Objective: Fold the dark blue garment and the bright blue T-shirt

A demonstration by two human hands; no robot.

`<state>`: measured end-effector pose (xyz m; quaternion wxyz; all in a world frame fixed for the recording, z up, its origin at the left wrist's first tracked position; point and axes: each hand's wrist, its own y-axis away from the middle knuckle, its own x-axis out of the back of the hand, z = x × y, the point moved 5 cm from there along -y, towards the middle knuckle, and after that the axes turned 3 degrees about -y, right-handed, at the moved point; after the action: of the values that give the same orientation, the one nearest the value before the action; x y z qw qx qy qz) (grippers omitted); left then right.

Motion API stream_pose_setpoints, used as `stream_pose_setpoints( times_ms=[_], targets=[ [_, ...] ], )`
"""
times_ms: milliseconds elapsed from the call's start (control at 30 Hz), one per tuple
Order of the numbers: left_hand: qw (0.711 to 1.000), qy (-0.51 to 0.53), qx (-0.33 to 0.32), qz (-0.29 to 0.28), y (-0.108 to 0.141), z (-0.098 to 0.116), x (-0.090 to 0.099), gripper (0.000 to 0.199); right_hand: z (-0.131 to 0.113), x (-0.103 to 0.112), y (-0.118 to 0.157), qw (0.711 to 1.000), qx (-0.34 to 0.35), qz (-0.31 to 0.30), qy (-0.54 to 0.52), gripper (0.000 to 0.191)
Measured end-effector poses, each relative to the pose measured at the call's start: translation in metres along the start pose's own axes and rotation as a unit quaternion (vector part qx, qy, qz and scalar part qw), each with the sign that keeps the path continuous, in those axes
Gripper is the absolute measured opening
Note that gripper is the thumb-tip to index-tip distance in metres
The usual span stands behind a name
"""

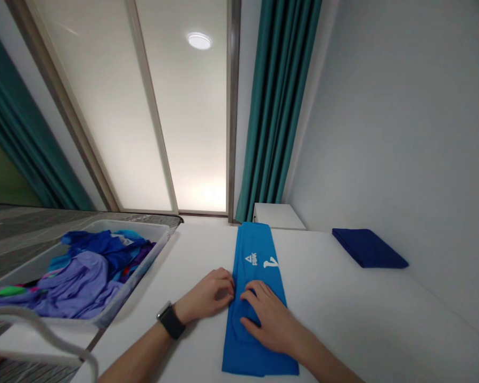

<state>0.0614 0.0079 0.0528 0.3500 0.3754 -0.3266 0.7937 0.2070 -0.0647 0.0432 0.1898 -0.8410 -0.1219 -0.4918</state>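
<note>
A bright blue sports shirt (259,330) lies on the white table, folded into a long narrow strip pointing away from me. White "PEAK" lettering and part of a white print show on its far half. My left hand (213,292), with a dark watch on the wrist, is at the strip's left edge, its fingers curled and pinching at the cloth. My right hand (269,319) rests on top of the strip, palm down, with thumb and fingers apart. Dark blue folded cloth (369,248) lies by the wall, away from both hands.
A pale plastic bin (159,232) with heaped purple and blue clothes (83,282) stands left of the white table (323,324). A grey curved tube (35,322) crosses the lower left corner. Beyond the table are a small white cabinet (279,215) and a teal curtain (279,106).
</note>
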Motion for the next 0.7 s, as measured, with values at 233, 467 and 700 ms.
stream_pose_setpoints(
  times_ms=[233, 467, 700],
  targets=[
    [0.999, -0.015, 0.014, -0.035, 0.023, 0.023, -0.005, 0.006, -0.016, -0.012, 0.021, 0.999, 0.026, -0.008, 0.03, 0.033],
    [0.996, 0.003, 0.089, 0.009, 0.043, 0.032, -0.015, 0.019, -0.02, -0.02, 0.03, 0.992, 0.064, 0.081, 0.074, 0.006],
    [0.997, -0.002, 0.076, 0.032, 0.044, 0.033, -0.022, 0.011, -0.016, -0.017, 0.033, 0.994, 0.033, 0.101, -0.003, 0.009]
  ],
)
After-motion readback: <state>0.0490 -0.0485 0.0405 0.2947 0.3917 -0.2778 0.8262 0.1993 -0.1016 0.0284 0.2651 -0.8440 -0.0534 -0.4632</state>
